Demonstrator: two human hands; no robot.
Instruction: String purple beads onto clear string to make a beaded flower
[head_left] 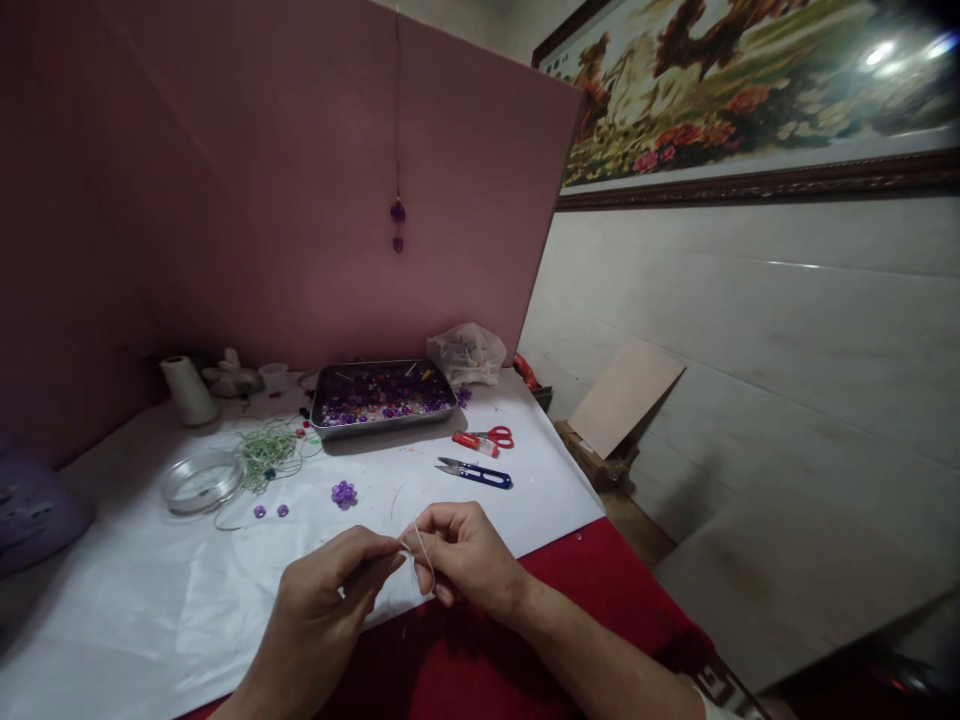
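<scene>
Both hands meet above the front edge of the white-covered table. My left hand (326, 590) pinches a thin pale cord between thumb and forefinger. Close against it, my right hand (465, 560) is closed on the same cord (429, 560), which loops over its fingers. A loose end curves up behind the fingertips. Just beyond the hands lies a purple bead cluster (343, 494). Blue-handled thread snips (476, 473) rest on the table past my right hand. Two loose purple beads (271, 511) sit farther left.
A metal tray (390, 428) of mixed beads stands at the back, beside a plastic bag (469, 352). Red scissors (499, 436) lie in front. Tangled green cord (266, 450), a clear round dish (202, 484) and a white spool (189, 392) are on the left. A purple beaded strand (397, 212) hangs on the pink panel.
</scene>
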